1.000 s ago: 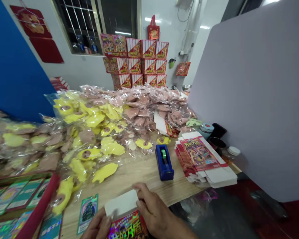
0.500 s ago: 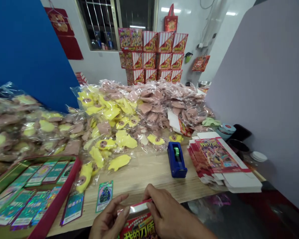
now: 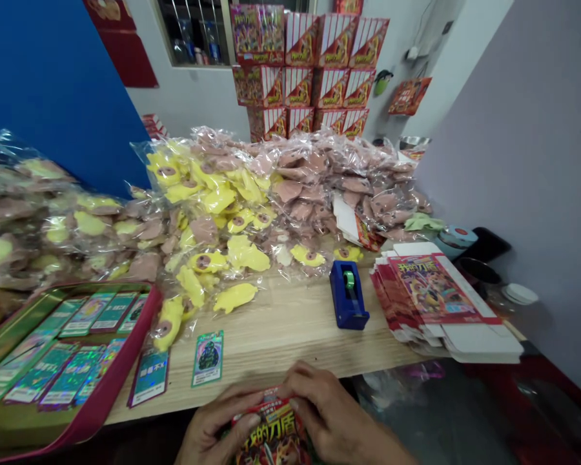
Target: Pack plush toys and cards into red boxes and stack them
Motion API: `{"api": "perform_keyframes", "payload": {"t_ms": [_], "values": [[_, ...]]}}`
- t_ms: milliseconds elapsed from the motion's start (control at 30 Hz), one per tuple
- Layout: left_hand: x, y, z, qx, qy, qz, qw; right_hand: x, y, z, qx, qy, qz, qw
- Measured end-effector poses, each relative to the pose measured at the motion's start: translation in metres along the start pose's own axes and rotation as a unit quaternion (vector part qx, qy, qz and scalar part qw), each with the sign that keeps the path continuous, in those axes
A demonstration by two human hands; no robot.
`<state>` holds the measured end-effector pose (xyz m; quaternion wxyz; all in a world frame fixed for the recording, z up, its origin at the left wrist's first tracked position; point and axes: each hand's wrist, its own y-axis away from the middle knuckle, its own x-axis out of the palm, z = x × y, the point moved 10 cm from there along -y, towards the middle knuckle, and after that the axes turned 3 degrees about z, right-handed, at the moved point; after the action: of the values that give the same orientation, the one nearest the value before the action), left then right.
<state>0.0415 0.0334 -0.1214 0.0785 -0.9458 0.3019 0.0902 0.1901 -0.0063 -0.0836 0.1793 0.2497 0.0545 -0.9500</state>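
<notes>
Both my hands grip a small red printed box (image 3: 271,434) at the bottom edge of the head view, just in front of the wooden table (image 3: 290,336). My left hand (image 3: 215,429) wraps the box's left side with its fingers curled over the top. My right hand (image 3: 324,416) presses its fingers on the box's top edge from the right. Two green foil card packets (image 3: 207,358) lie on the table just beyond my left hand.
A blue tape dispenser (image 3: 348,302) stands mid-table. A stack of flat red box blanks (image 3: 440,303) lies at the right. A red tray (image 3: 101,400) of green card packets sits at the left. Heaps of bagged yellow and pink toys (image 3: 232,200) fill the back. Red cartons (image 3: 310,71) are stacked by the wall.
The box's white flap, open one second ago, is now folded down under my fingers. The view has tilted down and swung left, showing more of the card tray.
</notes>
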Motion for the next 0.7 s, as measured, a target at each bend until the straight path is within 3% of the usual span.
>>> {"api": "perform_keyframes", "payload": {"t_ms": [67, 133, 233, 300, 367, 467, 567, 700], "values": [[-0.018, -0.006, -0.023, 0.030, -0.034, -0.060, 0.997, -0.021, 0.003, 0.004, -0.024, -0.009, -0.059, 0.998], [-0.044, -0.014, -0.058, 0.080, -0.083, -0.151, 0.982, -0.065, 0.014, -0.009, 0.027, 0.005, -0.185, 0.982], [-0.067, -0.031, -0.110, 0.186, -0.134, -0.260, 0.938, -0.136, 0.049, -0.055, 0.212, 0.057, -0.375, 0.901], [-0.059, -0.047, -0.127, 0.260, -0.160, -0.260, 0.916, -0.161, 0.065, -0.085, 0.309, 0.063, -0.416, 0.853], [-0.038, -0.064, -0.128, 0.312, -0.190, -0.217, 0.905, -0.170, 0.068, -0.110, 0.361, 0.040, -0.413, 0.835], [-0.015, -0.080, -0.113, 0.330, -0.222, -0.175, 0.901, -0.165, 0.061, -0.130, 0.381, -0.012, -0.392, 0.837], [-0.011, -0.085, -0.103, 0.325, -0.224, -0.171, 0.903, -0.153, 0.057, -0.136, 0.377, -0.061, -0.382, 0.842], [-0.012, -0.087, -0.107, 0.321, -0.217, -0.161, 0.907, -0.146, 0.054, -0.133, 0.356, -0.109, -0.380, 0.847]]}}
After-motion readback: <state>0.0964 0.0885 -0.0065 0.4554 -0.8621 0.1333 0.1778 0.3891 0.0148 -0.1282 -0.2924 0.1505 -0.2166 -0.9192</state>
